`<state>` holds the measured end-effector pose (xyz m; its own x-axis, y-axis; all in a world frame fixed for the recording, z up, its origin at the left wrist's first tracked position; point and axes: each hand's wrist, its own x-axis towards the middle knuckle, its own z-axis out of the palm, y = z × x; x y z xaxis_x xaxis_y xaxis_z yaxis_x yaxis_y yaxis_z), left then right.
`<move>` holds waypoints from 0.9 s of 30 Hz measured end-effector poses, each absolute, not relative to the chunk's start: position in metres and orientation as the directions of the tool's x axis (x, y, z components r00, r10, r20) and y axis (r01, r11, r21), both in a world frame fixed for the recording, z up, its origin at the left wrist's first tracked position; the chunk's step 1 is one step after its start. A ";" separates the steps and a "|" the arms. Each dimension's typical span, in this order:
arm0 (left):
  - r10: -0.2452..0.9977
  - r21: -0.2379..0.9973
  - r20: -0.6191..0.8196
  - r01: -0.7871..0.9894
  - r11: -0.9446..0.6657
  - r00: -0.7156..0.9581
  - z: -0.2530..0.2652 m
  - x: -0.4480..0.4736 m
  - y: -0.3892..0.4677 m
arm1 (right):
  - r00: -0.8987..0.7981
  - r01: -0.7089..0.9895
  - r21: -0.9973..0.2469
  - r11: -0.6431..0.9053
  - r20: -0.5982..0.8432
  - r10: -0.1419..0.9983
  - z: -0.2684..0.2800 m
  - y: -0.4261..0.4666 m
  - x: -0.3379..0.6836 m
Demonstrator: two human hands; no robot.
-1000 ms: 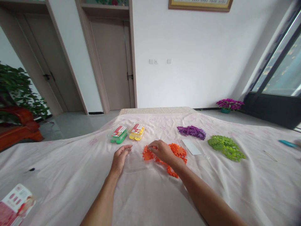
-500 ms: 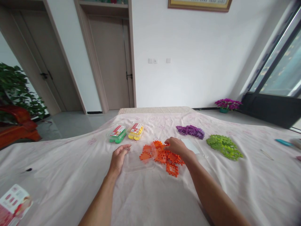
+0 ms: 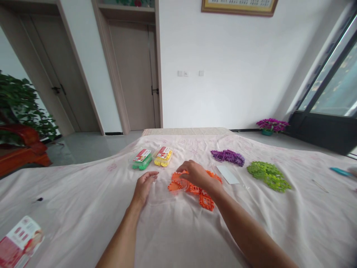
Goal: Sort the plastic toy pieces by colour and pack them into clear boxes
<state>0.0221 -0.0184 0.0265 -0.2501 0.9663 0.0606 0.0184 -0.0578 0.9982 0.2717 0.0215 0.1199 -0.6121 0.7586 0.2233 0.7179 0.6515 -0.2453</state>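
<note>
My left hand (image 3: 145,185) pinches the left edge of a clear plastic box (image 3: 162,199), which lies on the cloth. Flat orange interlocking pieces (image 3: 174,185) with toothed edges show in the box, and more orange pieces (image 3: 206,202), some with window cut-outs, are heaped against its right side. Over the right part of the box, my right hand (image 3: 194,174) is curled with orange showing between thumb and forefinger. Its palm and wrist hide part of the heap.
Behind the box stand closed packs of green pieces (image 3: 142,159) and yellow pieces (image 3: 163,156). To the right lie a white card (image 3: 228,174), a purple pile (image 3: 228,157) and a lime-green pile (image 3: 268,175). A printed label card (image 3: 21,240) is at the near left.
My right hand has moved left from the orange heap to above the clear box. My left hand stays at the box's left edge. The view has shifted slightly.
</note>
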 end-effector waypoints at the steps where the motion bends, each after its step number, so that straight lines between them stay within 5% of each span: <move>1: 0.968 0.998 0.064 0.013 -0.063 -0.242 0.027 0.022 -0.018 | -0.686 0.673 -0.206 0.710 0.185 0.704 0.121 0.023 0.261; 5: 0.971 0.997 0.076 0.009 -0.076 -0.229 0.027 0.021 -0.018 | -0.838 0.541 0.017 0.841 -0.069 0.541 0.123 0.027 0.227; 10: 0.964 0.996 0.094 0.032 -0.089 -0.249 0.025 0.021 -0.016 | -0.820 0.528 0.145 0.837 -0.169 0.547 0.122 0.026 0.215; 14: 0.959 0.995 0.102 0.023 -0.100 -0.263 0.027 0.023 -0.017 | -0.788 0.596 0.065 0.800 -0.141 0.599 0.121 0.027 0.214; 20: 0.951 0.992 0.117 -0.011 -0.125 -0.287 0.030 0.026 -0.018 | -0.694 0.699 -0.114 0.706 0.129 0.708 0.123 0.017 0.204; 24: 0.952 0.991 0.136 0.029 -0.133 -0.273 0.029 0.024 -0.017 | -0.752 0.629 -0.291 0.721 0.008 0.659 0.123 0.010 0.207; 27: 0.953 0.990 0.141 0.047 -0.134 -0.267 0.028 0.024 -0.016 | -0.727 0.660 -0.285 0.695 -0.009 0.686 0.122 0.011 0.210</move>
